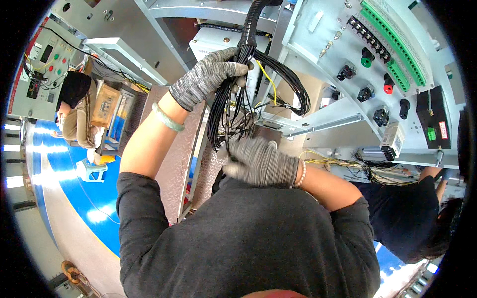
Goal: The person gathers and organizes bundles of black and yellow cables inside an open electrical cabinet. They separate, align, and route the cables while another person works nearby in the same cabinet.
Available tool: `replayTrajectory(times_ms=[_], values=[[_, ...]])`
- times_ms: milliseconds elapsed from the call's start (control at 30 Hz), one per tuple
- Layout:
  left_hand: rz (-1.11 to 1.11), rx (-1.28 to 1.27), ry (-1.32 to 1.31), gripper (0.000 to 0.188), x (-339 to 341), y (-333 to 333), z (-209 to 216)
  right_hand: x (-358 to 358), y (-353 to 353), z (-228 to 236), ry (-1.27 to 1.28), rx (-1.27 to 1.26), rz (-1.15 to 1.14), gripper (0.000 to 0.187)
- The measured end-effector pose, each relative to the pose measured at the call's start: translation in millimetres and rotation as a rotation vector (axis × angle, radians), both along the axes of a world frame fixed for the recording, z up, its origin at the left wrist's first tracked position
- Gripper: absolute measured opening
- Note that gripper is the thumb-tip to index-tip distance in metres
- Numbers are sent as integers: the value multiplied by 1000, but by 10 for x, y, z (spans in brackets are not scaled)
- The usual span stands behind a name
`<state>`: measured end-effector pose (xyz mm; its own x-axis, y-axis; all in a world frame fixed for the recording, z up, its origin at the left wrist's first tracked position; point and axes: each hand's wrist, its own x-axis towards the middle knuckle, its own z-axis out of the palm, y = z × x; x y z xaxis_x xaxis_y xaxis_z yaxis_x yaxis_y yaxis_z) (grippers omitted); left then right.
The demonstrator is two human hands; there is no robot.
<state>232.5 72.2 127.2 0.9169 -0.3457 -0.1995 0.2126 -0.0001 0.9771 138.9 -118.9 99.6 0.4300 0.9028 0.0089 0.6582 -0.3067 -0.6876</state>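
A thick bundle of thin black wires (217,116) hangs down from a taped cable trunk (251,25) at the top middle. My left hand (213,74), in a grey knit glove, is closed around the bundle just under the taped part. One group of wires (298,92) bends away to the right in a loop, and a yellow wire (271,80) stands out beside it. My right hand (263,161), gloved too, is beside the lower wire ends in front of my chest. Motion smears its fingers, so whether it grips a wire does not show.
On the right, an opened metal panel (318,54) carries green terminal strips (392,42), a black terminal block (368,38) and switches. A metal cabinet frame (198,7) stands ahead. Two people (77,99) (407,218) work at the left and right. A teal stool (92,171) stands left.
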Motion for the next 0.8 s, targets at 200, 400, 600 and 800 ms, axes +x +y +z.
replayTrajectory(times_ms=[200, 400, 600, 800], values=[[-24, -85, -19, 29, 5, -76, -96, -77, 104, -64, -421, -402, 374, 21], [-67, -85, -41, 30, -14, -42, -72, 751, -220, -207, -140, 403, -582, 23], [-21, -128, 12, 34, -25, -17, -85, 1115, 105, -354, 781, 679, -475, 30], [150, 472, -349, 35, -174, 11, 26, 1206, 220, -433, 627, 688, -546, 28]])
